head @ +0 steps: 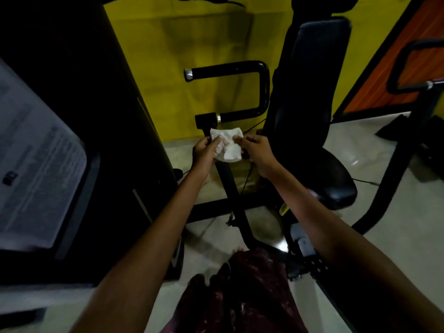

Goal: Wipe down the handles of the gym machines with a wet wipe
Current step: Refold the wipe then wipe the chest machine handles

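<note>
We hold the crumpled wet wipe (pixel 227 146) between both hands, left hand (pixel 204 152) and right hand (pixel 258 152) pinching it with their fingers, just near the black U-shaped handle (pixel 240 92); we judge the wiping is not begun here.

This is a gym, shown by a black exercise machine with a padded seat (pixel 334 179) and backrest (pixel 310 75), a curved handle bar (pixel 240 92), what looks like a weight stack housing (pixel 72 116), and a yellow wall (pixel 187 39).
</note>
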### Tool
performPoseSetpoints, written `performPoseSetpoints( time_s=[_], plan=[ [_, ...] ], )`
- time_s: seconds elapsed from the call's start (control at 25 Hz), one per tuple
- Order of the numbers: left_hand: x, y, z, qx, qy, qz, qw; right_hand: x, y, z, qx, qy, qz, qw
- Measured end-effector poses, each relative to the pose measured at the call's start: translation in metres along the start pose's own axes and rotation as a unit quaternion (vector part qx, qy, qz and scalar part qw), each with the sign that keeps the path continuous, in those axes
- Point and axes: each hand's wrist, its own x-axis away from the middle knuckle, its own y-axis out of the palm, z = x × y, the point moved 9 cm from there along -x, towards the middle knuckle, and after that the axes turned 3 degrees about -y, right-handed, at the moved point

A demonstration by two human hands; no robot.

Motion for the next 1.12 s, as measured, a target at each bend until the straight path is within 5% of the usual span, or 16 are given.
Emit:
performPoseSetpoints(
  time_s=[0.2, 0.4, 0.6, 0.8, 0.96, 1.12],
  plan=[
    [0.05, 0.0, -0.001, 0.006, 0.039, 0.016, 0.999, 0.051, -0.016, -0.001, -0.016, -0.045, -0.012, 0.999],
    [0.098, 0.003, -0.015, 0.092, -0.075, -0.049, 0.992, 0.092, -0.015, -0.007, 0.007, -0.072, -0.08, 0.994],
    [0.156, -0.015, -0.02, -0.066, 0.024, -0.018, 0.997, 0.154, -0.014, -0.002, 0.094, -0.115, -0.138, 0.979],
    [0.242, -0.047, -0.016, -0.194, 0.163, 0.001, 0.967, 0.228, 0.025, 0.0, 0.228, -0.225, -0.309, 0.896],
    [0.298, -0.101, -0.022, -0.207, 0.152, -0.008, 0.966, 0.27, 0.082, 0.008, 0.277, -0.221, -0.383, 0.853],
    [0.355, -0.187, -0.023, -0.172, 0.133, 0.095, 0.971, 0.327, 0.158, 0.006, 0.259, -0.238, -0.485, 0.801]
  ],
)
